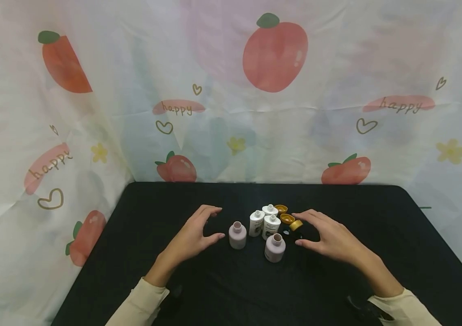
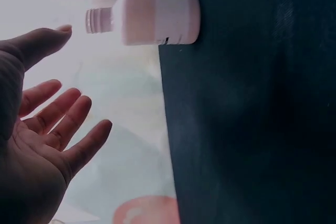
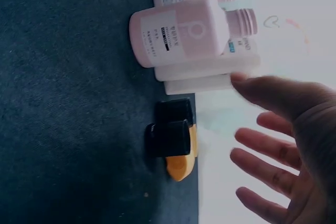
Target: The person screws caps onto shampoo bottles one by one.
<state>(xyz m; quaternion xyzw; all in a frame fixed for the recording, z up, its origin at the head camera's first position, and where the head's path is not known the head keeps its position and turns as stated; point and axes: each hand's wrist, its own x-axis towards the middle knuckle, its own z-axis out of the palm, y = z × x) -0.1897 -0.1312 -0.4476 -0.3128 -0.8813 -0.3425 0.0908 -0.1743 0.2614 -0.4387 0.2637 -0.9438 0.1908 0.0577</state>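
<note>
My left hand (image 1: 194,233) hovers with fingers spread, left of an uncapped pinkish bottle (image 1: 237,236). The same bottle (image 2: 157,18) appears sideways in the left wrist view, beyond the thumb tip. A second uncapped pinkish bottle (image 1: 275,248) stands nearer the front, its printed label (image 3: 160,38) showing in the right wrist view. Over to the right, my right hand (image 1: 330,235) holds nothing, thumb and fingers apart. Its fingertips are close by a tilted gold piece (image 1: 296,225) and small black caps (image 3: 169,139). Two gold, bowl-shaped pieces (image 1: 287,219) lie just behind.
Three white bottles with narrow nozzles (image 1: 271,226) stand clustered behind the pinkish ones. Everything rests on a black-covered table (image 1: 222,290). A pale fruit-print curtain (image 1: 222,68) hangs behind the table and along its left side.
</note>
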